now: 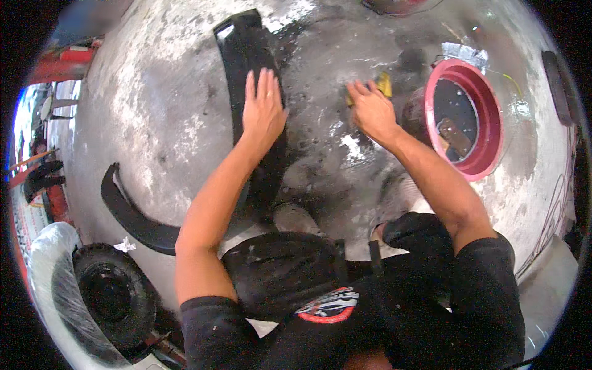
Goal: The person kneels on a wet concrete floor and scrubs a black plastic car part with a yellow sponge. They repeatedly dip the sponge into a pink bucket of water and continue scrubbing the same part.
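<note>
A long, curved black fender flare (pixel 246 52) lies on the wet floor in front of me. My left hand (pixel 265 111) rests flat on its surface, fingers stretched out and gripping nothing. Over the floor to the right of the flare, my right hand (pixel 374 112) is closed on a yellow pad (pixel 385 84). Most of that pad is hidden under the fingers, so I cannot tell whether it is sponge or cloth. A red-pink basin (pixel 493 123) of dark water stands right of this hand, with brownish pieces (pixel 456 139) in it.
Another curved black flare (pixel 139 225) lies on the floor at left. Nearer on that side are a black tire (pixel 111 287) and a plastic-wrapped panel (pixel 58 277). A dark oblong thing (pixel 557 86) lies at far right, with cables (pixel 552 216) along the floor nearer me.
</note>
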Motion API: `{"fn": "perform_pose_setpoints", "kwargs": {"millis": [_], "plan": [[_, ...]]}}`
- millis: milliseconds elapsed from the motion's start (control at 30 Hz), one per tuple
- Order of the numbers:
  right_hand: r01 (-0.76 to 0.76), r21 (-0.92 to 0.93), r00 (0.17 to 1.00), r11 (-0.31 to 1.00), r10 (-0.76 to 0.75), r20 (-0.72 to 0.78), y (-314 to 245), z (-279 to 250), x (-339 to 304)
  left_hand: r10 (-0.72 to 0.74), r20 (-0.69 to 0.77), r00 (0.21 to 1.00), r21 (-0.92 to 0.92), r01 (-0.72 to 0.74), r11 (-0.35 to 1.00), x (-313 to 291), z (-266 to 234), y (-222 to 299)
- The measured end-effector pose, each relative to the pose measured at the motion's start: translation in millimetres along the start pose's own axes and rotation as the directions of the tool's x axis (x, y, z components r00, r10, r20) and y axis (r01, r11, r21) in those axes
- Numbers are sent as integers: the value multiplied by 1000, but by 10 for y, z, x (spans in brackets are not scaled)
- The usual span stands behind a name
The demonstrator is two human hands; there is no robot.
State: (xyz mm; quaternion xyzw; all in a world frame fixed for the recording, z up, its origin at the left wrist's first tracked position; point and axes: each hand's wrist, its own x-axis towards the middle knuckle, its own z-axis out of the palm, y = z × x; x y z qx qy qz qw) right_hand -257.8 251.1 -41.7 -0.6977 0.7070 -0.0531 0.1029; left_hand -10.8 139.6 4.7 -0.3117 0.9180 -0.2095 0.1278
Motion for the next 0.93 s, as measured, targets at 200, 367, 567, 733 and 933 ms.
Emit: {"fn": "perform_pose_setpoints", "kwargs": {"millis": [200,367,567,733,933], "plan": [[-215,43,935,976,218,-279,184,814,-451,442,218,870,29,-459,888,-516,315,278],[-268,33,936,963,269,-227,241,1201,-573,182,236,955,-629,8,778,-814,-378,264],[-239,116,953,964,256,-160,399,1193,-555,-707,251,661,-954,292,-66,-795,359,-510],[-280,169,932,945,310,-189,219,846,-426,-12,578,816,-625,433,-650,-1181,1090,-747],[8,794,741,607,530,-413,-1530,619,268,214,496,842,-217,359,-908,-1187,1502,-730]]}}
